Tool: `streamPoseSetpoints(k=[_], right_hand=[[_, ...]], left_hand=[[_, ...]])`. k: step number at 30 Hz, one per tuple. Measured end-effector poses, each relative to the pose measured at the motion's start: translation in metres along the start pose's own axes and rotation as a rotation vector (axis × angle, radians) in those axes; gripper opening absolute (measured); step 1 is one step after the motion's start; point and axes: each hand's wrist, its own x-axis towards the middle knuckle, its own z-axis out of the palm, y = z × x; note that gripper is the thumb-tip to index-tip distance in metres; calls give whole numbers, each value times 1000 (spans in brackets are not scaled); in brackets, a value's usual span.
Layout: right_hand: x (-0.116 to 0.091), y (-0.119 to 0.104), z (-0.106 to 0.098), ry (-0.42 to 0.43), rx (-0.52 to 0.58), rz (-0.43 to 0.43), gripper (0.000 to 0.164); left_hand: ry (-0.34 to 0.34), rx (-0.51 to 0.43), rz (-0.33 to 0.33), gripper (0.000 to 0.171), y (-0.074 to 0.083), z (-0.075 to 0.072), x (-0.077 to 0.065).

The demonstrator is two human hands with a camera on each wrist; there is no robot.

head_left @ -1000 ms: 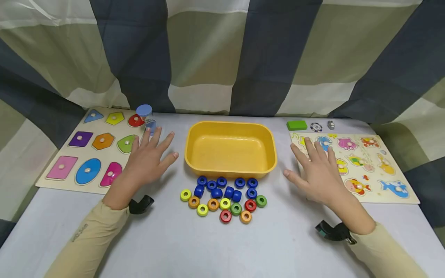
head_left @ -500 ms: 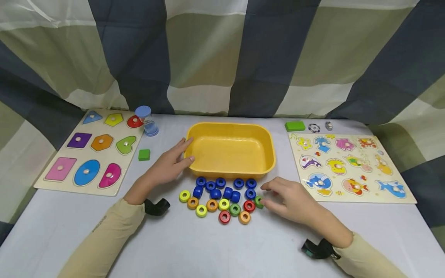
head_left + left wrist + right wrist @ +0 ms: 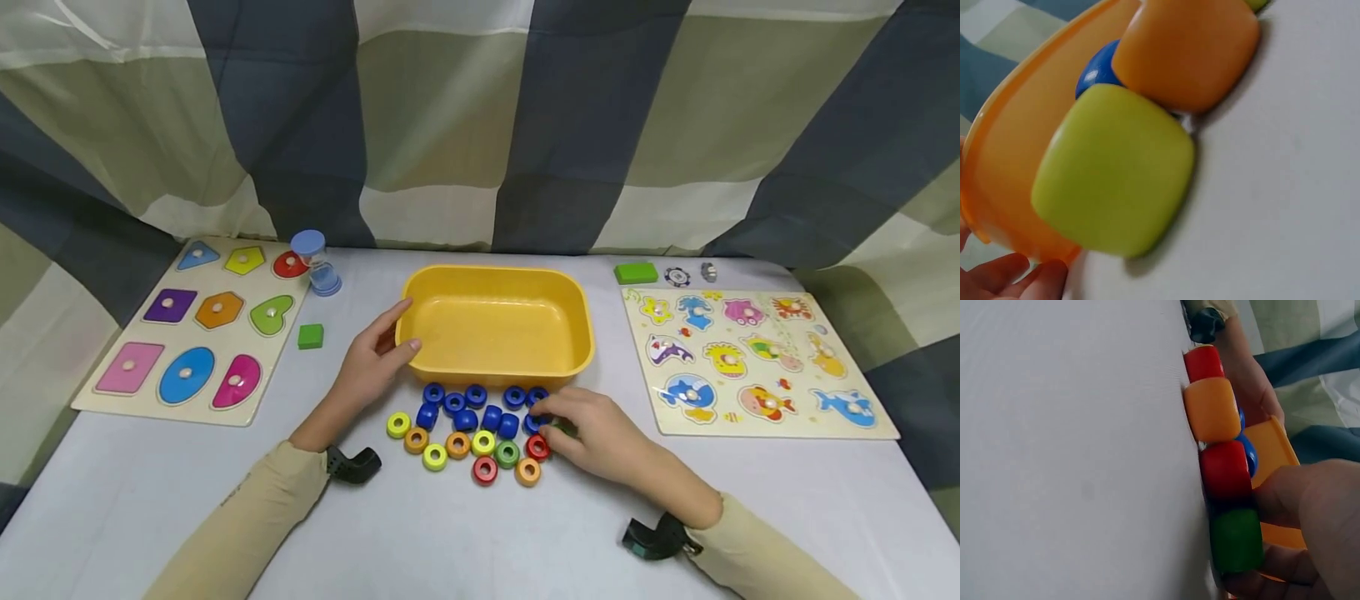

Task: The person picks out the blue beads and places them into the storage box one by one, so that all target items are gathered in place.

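A yellow plastic tray (image 3: pixel 498 329) sits mid-table. My left hand (image 3: pixel 371 358) holds its left end, thumb over the near corner of the rim and fingers along the side wall. In front of the tray lie several ring beads in blue, yellow, orange, red and green. My right hand (image 3: pixel 600 429) reaches into their right end, thumb and forefinger closing on a blue bead (image 3: pixel 532 425). Another blue bead (image 3: pixel 536 394) is right at the fingertips. The right wrist view shows a green bead (image 3: pixel 1237 540) in front of the fingers and a red bead (image 3: pixel 1227 470) by the thumb.
A shape puzzle board (image 3: pixel 176 392) lies left, with an hourglass (image 3: pixel 322 271) and a green block (image 3: pixel 311 337) near it. At right is an animal puzzle board (image 3: pixel 757 400); behind it are a green block (image 3: pixel 636 272), a poker chip (image 3: pixel 677 277) and a small silvery object (image 3: pixel 708 272).
Both hands have come inward from beside the puzzle boards. My left hand has taken the tray's left end; my right hand has reached the beads and nudged two blue ones left.
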Motion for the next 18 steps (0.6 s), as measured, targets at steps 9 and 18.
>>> streamPoseSetpoints(k=[9,18], right_hand=[[-3,1,9,67,59,-52,21],[6,-7,-5,227,127,-322,17]], left_hand=[[23,-26,17,58,-5,2,0],[30,-38,27,58,-6,2,-1]])
